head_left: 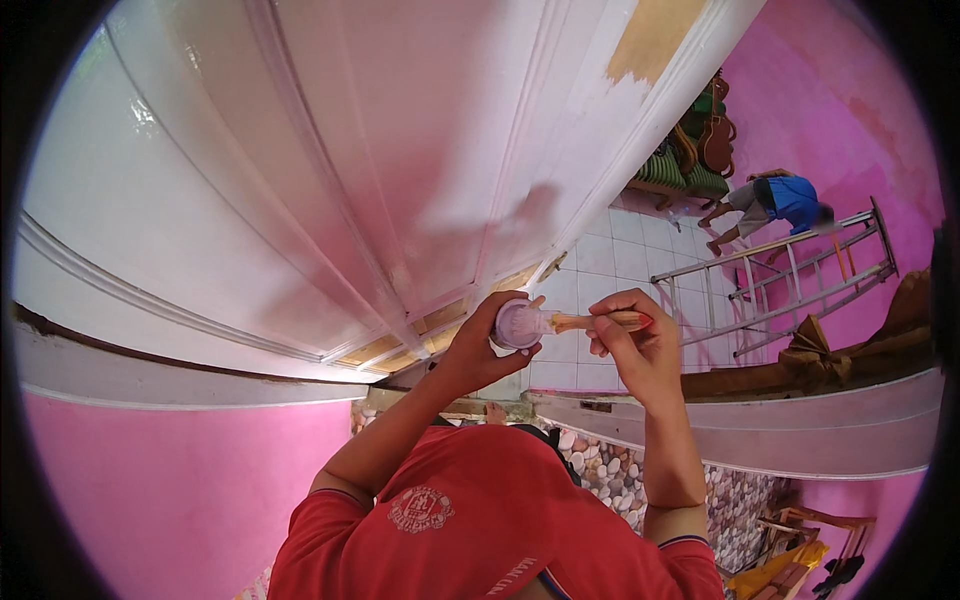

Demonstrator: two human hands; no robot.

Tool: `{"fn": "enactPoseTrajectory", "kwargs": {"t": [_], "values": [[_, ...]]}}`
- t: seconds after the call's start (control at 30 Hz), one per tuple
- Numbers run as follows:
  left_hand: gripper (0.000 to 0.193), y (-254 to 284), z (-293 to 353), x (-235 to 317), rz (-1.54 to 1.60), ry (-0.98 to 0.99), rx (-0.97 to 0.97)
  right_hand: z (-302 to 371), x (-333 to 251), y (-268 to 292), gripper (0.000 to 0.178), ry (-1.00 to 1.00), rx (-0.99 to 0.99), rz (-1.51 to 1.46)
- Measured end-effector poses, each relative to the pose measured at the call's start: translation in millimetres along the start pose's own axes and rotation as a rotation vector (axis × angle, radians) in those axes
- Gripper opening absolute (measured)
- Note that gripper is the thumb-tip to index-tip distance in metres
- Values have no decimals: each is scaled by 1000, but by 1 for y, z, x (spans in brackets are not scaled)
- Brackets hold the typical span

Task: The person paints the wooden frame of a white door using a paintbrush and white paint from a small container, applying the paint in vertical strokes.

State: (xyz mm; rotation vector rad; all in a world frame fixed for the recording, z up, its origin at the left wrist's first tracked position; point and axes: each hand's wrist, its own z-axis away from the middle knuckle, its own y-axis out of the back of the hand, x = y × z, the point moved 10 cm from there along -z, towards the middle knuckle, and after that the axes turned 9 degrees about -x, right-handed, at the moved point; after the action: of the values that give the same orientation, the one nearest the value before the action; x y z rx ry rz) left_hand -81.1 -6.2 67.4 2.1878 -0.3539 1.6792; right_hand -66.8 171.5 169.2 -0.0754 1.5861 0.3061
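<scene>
My left hand (487,345) is wrapped round a small cup of white paint (514,326), held in front of my chest. In my right hand (640,345) is a paintbrush (580,322) with a wooden handle, gripped between thumb and fingers. The brush's white, paint-coated bristles lie at the cup's rim, pointing left into it. Just beyond my hands stands a panelled door (400,150), mostly coated white. A bare wood-coloured patch (655,38) shows near its top, and more unpainted strips (445,315) run along its lower part.
Beyond the door, a metal ladder (790,280) leans over the tiled floor (625,260). A person in a blue shirt (795,200) bends down behind it, near green striped seating (680,170). A brown curtain (830,345) hangs at the right. Pink walls (190,480) flank the doorway.
</scene>
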Motion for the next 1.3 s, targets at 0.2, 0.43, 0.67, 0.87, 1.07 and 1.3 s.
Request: {"fn": "enactPoseTrajectory", "kwargs": {"t": [0.2,0.43,0.67,0.87,1.07,1.3], "values": [[67,-1,0,-5,50,15,6,-6,5,-1,13,-3,-40,0],[67,5,-1,-4,-9,-3,16,-10,18,17,14,-5,68,-162],[66,10,-2,4,-34,-88,50,-5,52,24,14,-63,155,-490],[67,10,-4,3,-51,-107,60,-1,73,20,17,-84,197,-648],[68,10,-5,2,-29,-115,89,4,85,12,19,-131,220,-743],[71,12,-3,-3,-82,-103,104,8,98,8,22,-161,225,-799]]}}
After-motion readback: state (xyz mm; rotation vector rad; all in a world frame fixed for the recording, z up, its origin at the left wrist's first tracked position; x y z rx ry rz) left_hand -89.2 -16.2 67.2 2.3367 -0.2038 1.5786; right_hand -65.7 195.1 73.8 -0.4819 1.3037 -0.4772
